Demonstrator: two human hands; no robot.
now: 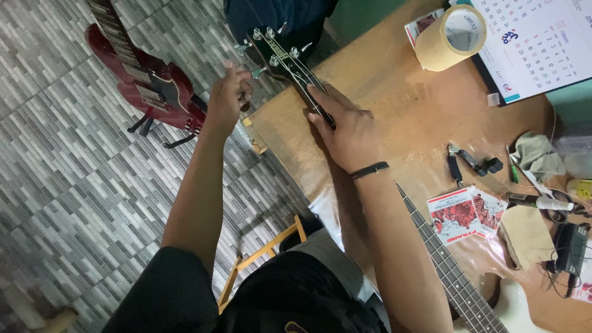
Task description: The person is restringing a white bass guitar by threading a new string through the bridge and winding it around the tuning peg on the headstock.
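Note:
An electric guitar lies across a wooden table (401, 98), its black headstock (276, 48) sticking out past the table's left corner. My left hand (229, 94) is closed on a tuning peg at the headstock's near side. My right hand (342, 126) rests flat on the neck just below the headstock, fingers pressing the strings; a dark band circles its wrist. The neck (447, 265) runs down to the right to a pale body (518, 308).
A red guitar (145, 77) stands on a floor stand over the grey tiled floor. On the table lie a roll of tan tape (449, 37), a calendar (536, 43), pliers (465, 161), red string packets (468, 213), cloths and a small black device (570, 246).

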